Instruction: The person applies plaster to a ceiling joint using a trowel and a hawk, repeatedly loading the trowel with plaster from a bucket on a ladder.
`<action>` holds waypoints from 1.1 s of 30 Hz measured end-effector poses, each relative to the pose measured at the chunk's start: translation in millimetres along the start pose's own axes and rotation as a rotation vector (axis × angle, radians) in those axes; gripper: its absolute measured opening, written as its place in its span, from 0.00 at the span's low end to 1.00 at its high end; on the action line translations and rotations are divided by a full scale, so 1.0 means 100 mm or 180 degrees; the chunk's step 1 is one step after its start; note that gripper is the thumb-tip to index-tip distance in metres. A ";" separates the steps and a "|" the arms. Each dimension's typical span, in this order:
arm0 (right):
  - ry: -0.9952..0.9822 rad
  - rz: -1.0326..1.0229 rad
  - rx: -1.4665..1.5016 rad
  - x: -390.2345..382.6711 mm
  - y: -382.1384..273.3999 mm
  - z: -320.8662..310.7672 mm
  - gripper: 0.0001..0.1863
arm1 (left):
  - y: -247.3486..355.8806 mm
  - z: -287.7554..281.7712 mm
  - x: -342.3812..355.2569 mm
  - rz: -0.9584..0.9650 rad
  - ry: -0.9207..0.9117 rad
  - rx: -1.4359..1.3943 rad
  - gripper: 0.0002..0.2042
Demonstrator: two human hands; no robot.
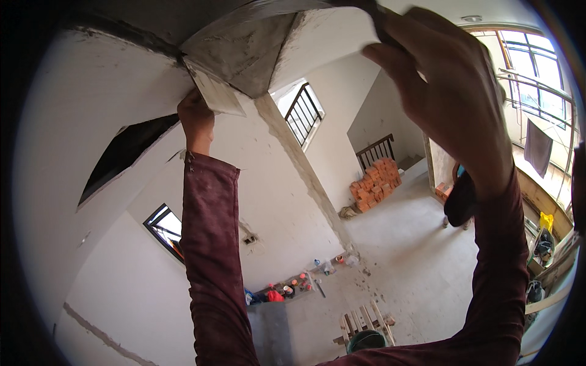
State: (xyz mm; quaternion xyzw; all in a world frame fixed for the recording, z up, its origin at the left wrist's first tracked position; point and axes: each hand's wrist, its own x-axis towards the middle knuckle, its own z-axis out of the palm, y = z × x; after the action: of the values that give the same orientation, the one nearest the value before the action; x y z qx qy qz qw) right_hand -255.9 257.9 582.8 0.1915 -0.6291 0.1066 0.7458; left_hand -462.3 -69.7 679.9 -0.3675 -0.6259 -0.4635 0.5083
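Observation:
Overhead, my right hand (455, 97) is closed round the dark handle of a plastering trowel (262, 10). The long curved blade reaches left, along the grey cement underside of a beam (253, 52), and is partly smeared by motion. My left hand (196, 122) is raised to the beam's left corner. Its fingers are closed on a flat pale board (218, 91) that stands against the beam's edge. Part of the left fingers is hidden behind the board and in shadow.
Far below, a stack of orange bricks (375, 183) stands near a stair railing. A wooden pallet-like frame (363, 323) with a green bucket (366, 340) is beneath me. Cups and bags (287, 291) line the wall's foot. Scaffolding bars (537, 79) cross the right-hand window.

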 end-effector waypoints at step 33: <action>-0.1798 0.3298 -0.0206 -3.12 0.54 -0.83 0.09 | -0.51 -0.20 0.14 0.0292 0.0247 -0.0514 0.09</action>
State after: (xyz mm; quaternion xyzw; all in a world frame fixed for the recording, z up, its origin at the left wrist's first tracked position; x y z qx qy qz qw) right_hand -261.3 366.7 274.6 -0.1426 -0.8178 0.3826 0.4055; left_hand -506.8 -104.4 684.6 -0.4173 -0.5490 -0.5025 0.5215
